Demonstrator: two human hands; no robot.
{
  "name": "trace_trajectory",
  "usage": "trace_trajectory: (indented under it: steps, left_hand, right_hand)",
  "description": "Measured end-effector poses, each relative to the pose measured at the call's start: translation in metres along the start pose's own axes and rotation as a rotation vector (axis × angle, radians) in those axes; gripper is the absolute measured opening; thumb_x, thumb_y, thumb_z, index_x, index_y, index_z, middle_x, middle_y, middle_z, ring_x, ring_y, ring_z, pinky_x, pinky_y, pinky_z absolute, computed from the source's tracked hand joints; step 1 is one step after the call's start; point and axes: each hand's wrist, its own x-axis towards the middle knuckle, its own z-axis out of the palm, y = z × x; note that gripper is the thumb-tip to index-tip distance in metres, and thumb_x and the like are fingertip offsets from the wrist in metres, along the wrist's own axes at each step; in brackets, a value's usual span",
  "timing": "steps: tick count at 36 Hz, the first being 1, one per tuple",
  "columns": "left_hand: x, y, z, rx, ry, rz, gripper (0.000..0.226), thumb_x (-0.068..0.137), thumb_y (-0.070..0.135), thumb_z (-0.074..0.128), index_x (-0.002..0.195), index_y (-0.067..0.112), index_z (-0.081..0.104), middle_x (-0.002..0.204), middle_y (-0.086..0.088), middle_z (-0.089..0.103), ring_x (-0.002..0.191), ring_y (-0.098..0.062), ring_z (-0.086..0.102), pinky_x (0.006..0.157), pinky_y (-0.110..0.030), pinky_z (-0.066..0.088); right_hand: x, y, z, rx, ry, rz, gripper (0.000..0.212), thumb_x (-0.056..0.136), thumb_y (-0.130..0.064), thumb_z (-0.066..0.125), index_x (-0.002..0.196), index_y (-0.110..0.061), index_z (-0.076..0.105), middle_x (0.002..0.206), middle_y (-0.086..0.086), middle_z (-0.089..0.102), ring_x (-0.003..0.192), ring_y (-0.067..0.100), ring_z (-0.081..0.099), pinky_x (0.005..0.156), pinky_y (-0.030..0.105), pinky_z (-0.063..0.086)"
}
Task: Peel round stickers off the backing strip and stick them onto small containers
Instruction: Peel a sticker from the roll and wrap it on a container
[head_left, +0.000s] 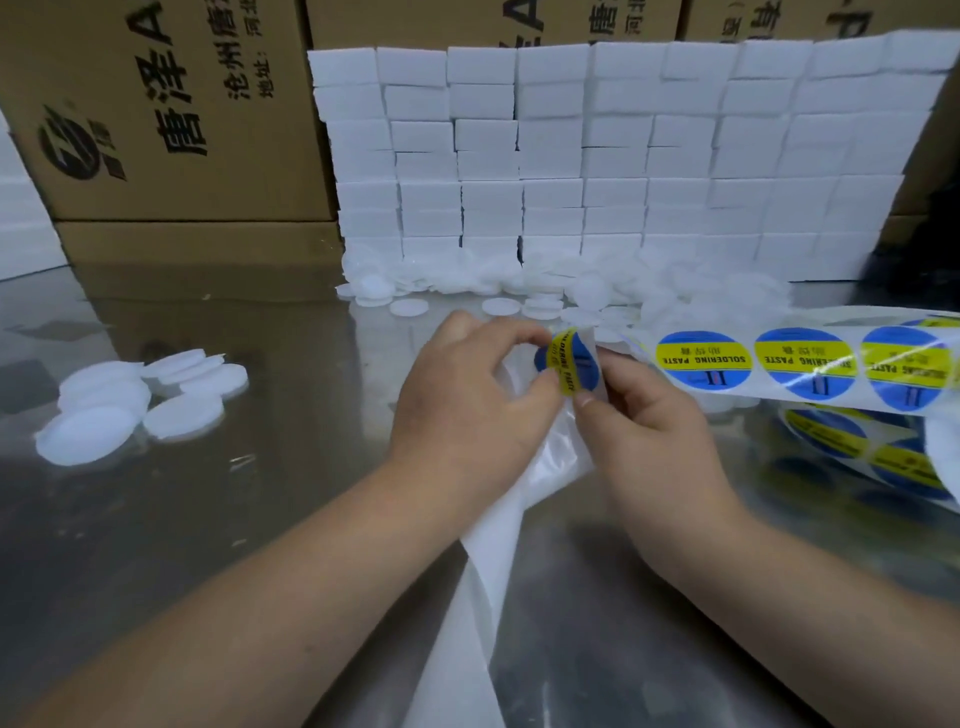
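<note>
A round blue and yellow sticker stands half lifted at the bend of the white backing strip. My left hand pinches the sticker's edge between thumb and forefinger. My right hand grips the strip just beside it, thumb on top. The strip runs off to the right with three more stickers showing. Its bare used end trails down between my forearms. Small white round containers lie in a heap at the left. More of them are scattered at the back.
A wall of stacked white boxes stands behind the scattered containers. Brown cardboard cartons rise at the back left. More sticker strip lies coiled at the right edge. The tabletop is shiny metal.
</note>
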Motion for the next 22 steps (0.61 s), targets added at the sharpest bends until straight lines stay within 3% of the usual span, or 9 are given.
trace_trajectory:
  steps: [3, 8, 11, 16, 22]
  left_hand:
    - [-0.0006, -0.0061, 0.0003, 0.004, 0.022, 0.074, 0.034, 0.073, 0.035, 0.064, 0.106, 0.043, 0.063, 0.074, 0.016, 0.039, 0.069, 0.004, 0.044, 0.062, -0.005, 0.031]
    - [-0.0024, -0.0092, -0.0006, 0.016, -0.06, 0.085, 0.049, 0.075, 0.031, 0.066, 0.122, 0.041, 0.055, 0.077, 0.011, 0.041, 0.071, -0.003, 0.044, 0.067, -0.018, 0.035]
    - [-0.0043, -0.0092, -0.0002, -0.006, -0.116, 0.07, 0.058, 0.074, 0.043, 0.062, 0.13, 0.043, 0.045, 0.082, 0.012, 0.042, 0.077, -0.002, 0.046, 0.071, -0.018, 0.038]
    - [-0.0034, -0.008, -0.0027, -0.031, -0.184, 0.065, 0.071, 0.065, 0.05, 0.049, 0.135, 0.042, 0.037, 0.084, 0.015, 0.039, 0.078, 0.006, 0.044, 0.07, -0.006, 0.031]
    - [-0.0035, -0.0078, -0.0038, -0.073, -0.171, 0.031, 0.055, 0.071, 0.049, 0.06, 0.124, 0.043, 0.05, 0.08, 0.012, 0.04, 0.069, 0.01, 0.043, 0.062, -0.004, 0.031]
  right_hand:
    - [-0.0027, 0.0005, 0.0009, -0.006, -0.016, -0.022, 0.041, 0.086, 0.008, 0.046, 0.09, -0.027, 0.067, 0.078, -0.023, 0.067, 0.077, -0.007, 0.06, 0.067, 0.007, 0.042]
    - [-0.0044, -0.0027, 0.0048, 0.1, -0.097, -0.026, 0.048, 0.087, 0.014, 0.042, 0.106, -0.025, 0.062, 0.095, -0.022, 0.07, 0.091, -0.007, 0.062, 0.076, 0.009, 0.046]
    - [-0.0039, -0.0031, 0.0043, 0.127, -0.07, -0.038, 0.056, 0.085, 0.019, 0.041, 0.105, -0.032, 0.052, 0.088, -0.027, 0.068, 0.089, -0.008, 0.063, 0.075, 0.006, 0.045]
    - [-0.0042, -0.0029, 0.0013, 0.104, -0.098, -0.045, 0.055, 0.082, 0.016, 0.044, 0.107, -0.033, 0.047, 0.088, -0.02, 0.069, 0.088, 0.0, 0.066, 0.073, 0.008, 0.046]
    - [-0.0046, -0.0029, -0.0005, 0.038, -0.048, -0.078, 0.04, 0.077, -0.008, 0.049, 0.102, -0.039, 0.05, 0.087, -0.012, 0.071, 0.084, 0.004, 0.066, 0.07, 0.013, 0.048]
